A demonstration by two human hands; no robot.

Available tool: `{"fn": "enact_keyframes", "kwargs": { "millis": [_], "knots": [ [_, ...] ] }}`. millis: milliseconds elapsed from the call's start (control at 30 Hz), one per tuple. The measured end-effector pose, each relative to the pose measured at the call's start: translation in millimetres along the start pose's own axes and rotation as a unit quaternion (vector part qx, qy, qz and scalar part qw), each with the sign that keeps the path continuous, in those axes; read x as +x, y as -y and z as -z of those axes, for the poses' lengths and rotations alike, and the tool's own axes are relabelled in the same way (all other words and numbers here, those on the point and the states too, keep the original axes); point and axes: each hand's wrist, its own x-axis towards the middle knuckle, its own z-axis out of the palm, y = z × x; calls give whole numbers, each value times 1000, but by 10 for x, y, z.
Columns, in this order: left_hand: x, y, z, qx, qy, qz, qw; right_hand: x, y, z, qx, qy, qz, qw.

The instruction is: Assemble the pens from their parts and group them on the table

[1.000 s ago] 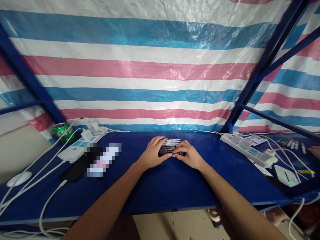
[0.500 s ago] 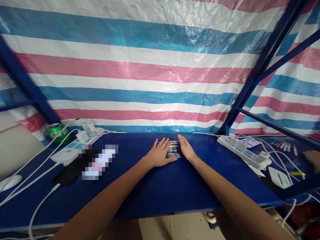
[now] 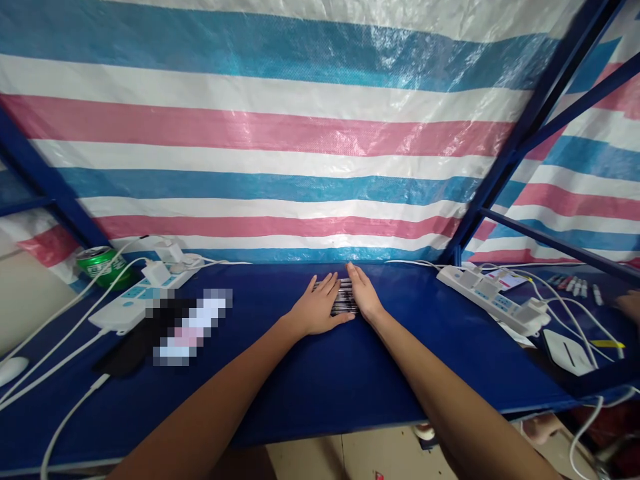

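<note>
Several slim pens (image 3: 345, 297) lie side by side on the blue tabletop (image 3: 325, 373), stacked front to back in a flat row. My left hand (image 3: 320, 305) rests flat over their left part, fingers spread and thumb stretched along the near side. Against the pens' right ends stands my right hand (image 3: 363, 292), on its edge with the fingers stretched straight and the palm facing left. Beneath my left hand the pens' left ends are mostly hidden.
Left are a white power strip (image 3: 117, 310), a green can (image 3: 100, 263), a dark phone (image 3: 125, 350) and cables. Right are another power strip (image 3: 493, 300), a white box-like device (image 3: 567, 352), several markers (image 3: 575, 287) and another person's hand (image 3: 629, 305). Striped sheeting (image 3: 280, 133) hangs behind.
My right hand has moved left, up against the pens' right ends. My left hand stays spread over them. The view has shifted slightly.
</note>
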Motion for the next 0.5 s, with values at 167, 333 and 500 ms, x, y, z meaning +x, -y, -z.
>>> {"fn": "enact_keyframes", "kwargs": {
  "millis": [167, 333, 500],
  "knots": [
    [6, 20, -17, -7, -8, -10, 1000, 9, 18, 21, 30, 10, -5, 999],
    [11, 31, -27, -12, -10, -9, 1000, -18, 57, -5, -12, -13, -2, 1000],
    [-8, -33, 13, -12, -4, -10, 1000, -81, 29, -14, -42, 12, 52, 998]
  ]
}}
